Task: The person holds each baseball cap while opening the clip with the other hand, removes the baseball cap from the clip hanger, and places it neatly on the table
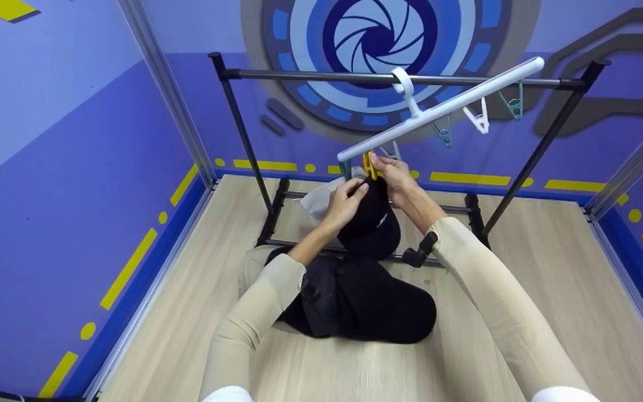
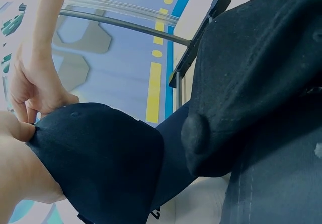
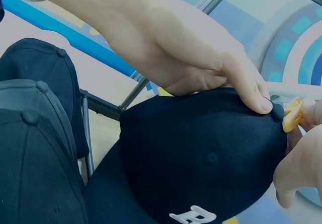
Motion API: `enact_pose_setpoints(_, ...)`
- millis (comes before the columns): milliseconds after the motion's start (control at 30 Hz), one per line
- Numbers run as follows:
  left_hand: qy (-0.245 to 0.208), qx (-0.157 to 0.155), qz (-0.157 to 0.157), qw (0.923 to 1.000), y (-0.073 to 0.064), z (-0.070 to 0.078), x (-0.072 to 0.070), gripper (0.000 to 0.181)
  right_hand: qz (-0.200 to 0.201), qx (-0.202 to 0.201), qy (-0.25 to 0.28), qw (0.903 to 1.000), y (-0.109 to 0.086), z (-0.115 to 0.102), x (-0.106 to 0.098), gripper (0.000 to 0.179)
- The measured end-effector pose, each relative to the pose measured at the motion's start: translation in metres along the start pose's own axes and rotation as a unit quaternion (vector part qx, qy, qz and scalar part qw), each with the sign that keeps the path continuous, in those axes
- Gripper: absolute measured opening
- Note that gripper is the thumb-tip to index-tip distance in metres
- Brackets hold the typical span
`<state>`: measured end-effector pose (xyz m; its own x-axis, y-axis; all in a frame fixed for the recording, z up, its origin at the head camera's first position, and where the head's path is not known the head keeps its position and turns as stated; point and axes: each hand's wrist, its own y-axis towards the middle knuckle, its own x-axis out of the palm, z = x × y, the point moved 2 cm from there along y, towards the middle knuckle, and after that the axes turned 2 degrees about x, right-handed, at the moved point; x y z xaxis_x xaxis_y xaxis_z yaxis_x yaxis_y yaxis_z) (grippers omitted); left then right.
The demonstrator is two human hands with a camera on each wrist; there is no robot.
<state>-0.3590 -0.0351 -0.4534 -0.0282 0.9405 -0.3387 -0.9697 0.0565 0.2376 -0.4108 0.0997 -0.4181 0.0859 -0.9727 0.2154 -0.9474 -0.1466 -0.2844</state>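
My left hand (image 1: 344, 206) pinches the crown of a black baseball cap (image 1: 373, 226) near its top button. A white letter shows on the cap's front in the right wrist view, and the brim hangs downward. My right hand (image 1: 401, 181) pinches a yellow clip (image 1: 370, 166) right at the cap's top. This clip is at the low left end of a white hanger (image 1: 441, 110), which slants up to the right with its hook over the rack's top rail. Behind the cap, a light grey cloth item (image 1: 316, 202) is partly hidden by my left hand.
Several caps (image 1: 377, 301), mostly black, lie stacked on the wooden floor (image 1: 556, 312) in front of the black metal rack (image 1: 522, 156). White and green clips (image 1: 476, 116) dangle along the hanger. Blue-purple panels (image 1: 76, 167) enclose the back and sides.
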Motion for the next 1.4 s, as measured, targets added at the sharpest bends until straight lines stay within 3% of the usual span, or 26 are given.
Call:
enact_pose_setpoints(133,0.01,0.009,-0.013,0.9998,-0.003,0.001,0.003,0.022,-0.004,-0.02,-0.02,0.9996,0.002,-0.003,-0.008,0.05)
enact_pose_setpoints(267,0.021,0.026,-0.032,0.9989,-0.005,0.003,0.006,0.022,-0.019,-0.042,-0.023,0.9987,0.003,-0.005,-0.016,0.024)
enact_pose_setpoints(333,0.022,0.033,-0.04,0.9984,-0.006,0.004,0.008,0.022,-0.029,-0.039,-0.039,0.998,0.003,-0.005,-0.018,0.02)
enact_pose_setpoints(600,0.018,0.045,-0.038,0.9981,-0.008,0.007,0.01,0.022,-0.061,-0.036,-0.145,0.9869,-0.002,-0.008,-0.028,0.056)
enact_pose_setpoints(933,0.018,0.052,0.017,0.9984,-0.006,0.014,0.004,0.023,-0.09,-0.074,-0.27,0.9558,-0.021,-0.009,-0.046,0.06)
enact_pose_setpoints(1033,0.015,0.055,0.026,0.998,-0.006,0.017,0.002,0.023,-0.083,-0.092,-0.315,0.9408,-0.028,-0.011,-0.052,0.06)
enact_pose_setpoints(1100,0.016,0.057,0.035,0.9976,-0.005,0.02,0.0,0.024,-0.071,-0.112,-0.356,0.9252,-0.033,-0.012,-0.056,0.061)
enact_pose_setpoints(1333,0.017,0.075,0.061,0.9951,-0.003,0.034,-0.004,0.024,-0.042,-0.173,-0.492,0.8525,-0.056,-0.016,-0.078,0.057)
enact_pose_setpoints(1400,0.013,0.077,0.067,0.9948,-0.004,0.038,-0.005,0.024,-0.043,-0.185,-0.515,0.8358,-0.061,-0.017,-0.084,0.052)
